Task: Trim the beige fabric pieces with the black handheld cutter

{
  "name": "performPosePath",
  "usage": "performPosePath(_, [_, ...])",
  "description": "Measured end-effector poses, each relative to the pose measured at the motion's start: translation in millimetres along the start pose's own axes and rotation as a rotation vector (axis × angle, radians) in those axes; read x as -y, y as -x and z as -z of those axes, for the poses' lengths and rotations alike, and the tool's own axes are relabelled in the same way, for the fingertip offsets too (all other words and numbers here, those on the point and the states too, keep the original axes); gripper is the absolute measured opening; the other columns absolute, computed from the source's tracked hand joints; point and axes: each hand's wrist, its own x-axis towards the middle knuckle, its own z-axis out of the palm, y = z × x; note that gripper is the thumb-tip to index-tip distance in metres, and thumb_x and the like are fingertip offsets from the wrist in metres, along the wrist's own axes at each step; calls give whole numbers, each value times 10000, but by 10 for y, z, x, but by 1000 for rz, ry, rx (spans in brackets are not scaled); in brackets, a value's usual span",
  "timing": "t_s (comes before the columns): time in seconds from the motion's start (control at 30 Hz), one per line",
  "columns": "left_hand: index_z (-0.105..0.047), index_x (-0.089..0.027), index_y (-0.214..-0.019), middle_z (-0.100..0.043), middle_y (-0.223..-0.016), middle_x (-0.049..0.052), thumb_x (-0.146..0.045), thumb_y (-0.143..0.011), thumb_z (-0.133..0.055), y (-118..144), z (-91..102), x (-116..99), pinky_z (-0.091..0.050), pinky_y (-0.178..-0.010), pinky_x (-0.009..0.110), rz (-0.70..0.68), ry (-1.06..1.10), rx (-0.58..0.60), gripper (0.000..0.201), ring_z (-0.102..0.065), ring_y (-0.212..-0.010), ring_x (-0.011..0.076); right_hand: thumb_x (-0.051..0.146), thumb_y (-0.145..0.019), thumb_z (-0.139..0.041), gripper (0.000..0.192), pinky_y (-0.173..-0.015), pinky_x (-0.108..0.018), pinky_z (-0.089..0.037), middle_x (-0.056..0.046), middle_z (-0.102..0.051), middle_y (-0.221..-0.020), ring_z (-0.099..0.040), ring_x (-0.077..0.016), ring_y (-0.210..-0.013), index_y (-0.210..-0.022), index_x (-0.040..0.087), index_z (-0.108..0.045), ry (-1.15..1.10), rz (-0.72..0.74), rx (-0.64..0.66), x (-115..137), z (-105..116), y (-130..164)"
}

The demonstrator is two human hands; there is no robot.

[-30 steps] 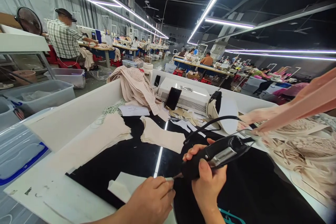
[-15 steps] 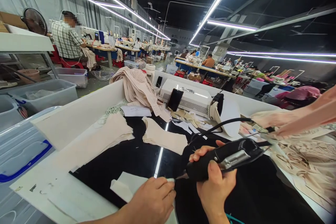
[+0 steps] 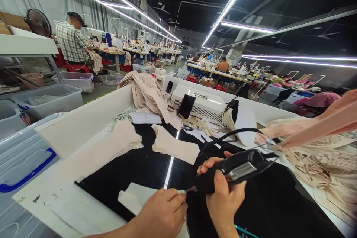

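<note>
My left hand point(image 3: 164, 212) is closed, its fingers pinching the edge of a white fabric piece point(image 3: 135, 197) on the black work surface point(image 3: 117, 173). My right hand point(image 3: 223, 197) grips a black corded electric cutter point(image 3: 237, 169) from below, thumb along its side. The cutter's thin flat tip points left, right beside my left fingertips; whether it touches the fabric I cannot tell. Part of the fabric is hidden under my left hand. Beyond my hands lie a stack of cream cut fabric point(image 3: 175, 145) and a longer cream stack point(image 3: 111, 148).
Another person's arm point(image 3: 312, 134) reaches in from the right, near the cutter's cable point(image 3: 237, 131). A phone point(image 3: 186, 106) leans on a white machine point(image 3: 198, 100) at the back. Draped fabric strips point(image 3: 145, 89) lie back left; piled fabric point(image 3: 329, 171) is at the right.
My right hand has shifted slightly left with the cutter, bringing its tip closer to my left fingers. The other person's hands have moved a little left. My left hand stays in place.
</note>
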Motion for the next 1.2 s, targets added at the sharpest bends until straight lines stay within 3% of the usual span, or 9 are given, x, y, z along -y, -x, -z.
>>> performPosePath(0.23, [-621,-152,-1007,-729,-1039,38,-216,-1007,-601,-25,45,-1,-472,-636,289,4,-10,5,66,-650,-875,159,350,-865,-745,403,-571,-320,-571,32,-649,-800,-610,-144,-635,-1224,297,-568,-35,-1,-10,11,-57,13])
performPosePath(0.47, [-623,-148,-968,-732,-1007,20,-169,-973,-623,-51,38,-27,-430,-590,293,30,7,-62,21,-636,-812,148,310,-884,-738,370,-605,-324,-571,32,-652,-808,-614,-146,-676,-1217,311,-576,-31,-37,-1,-5,-75,22])
performPosePath(0.87, [-607,-152,-978,-731,-1007,10,-225,-1001,-610,-36,6,4,-423,-596,289,3,-31,-50,76,-637,-816,145,334,-872,-754,381,-607,-308,-569,36,-652,-816,-613,-139,-685,-1209,315,-578,-65,-60,8,-35,-114,63])
performPosePath(1.03, [-608,-171,-990,-729,-1053,5,-173,-990,-623,-50,77,45,-439,-642,298,23,28,34,16,-645,-862,154,342,-830,-791,409,-632,-319,-592,40,-668,-817,-629,-134,-675,-1187,312,-595,-71,-63,-21,54,-123,10])
performPosePath(1.2, [-624,-178,-1105,-719,-1170,21,-185,-989,-640,-72,206,231,-484,-750,346,128,-5,116,118,-658,-965,204,322,-801,-807,431,-621,-319,-601,34,-680,-811,-635,-140,-659,-1184,298,-611,-51,-43,-80,253,11,-9])
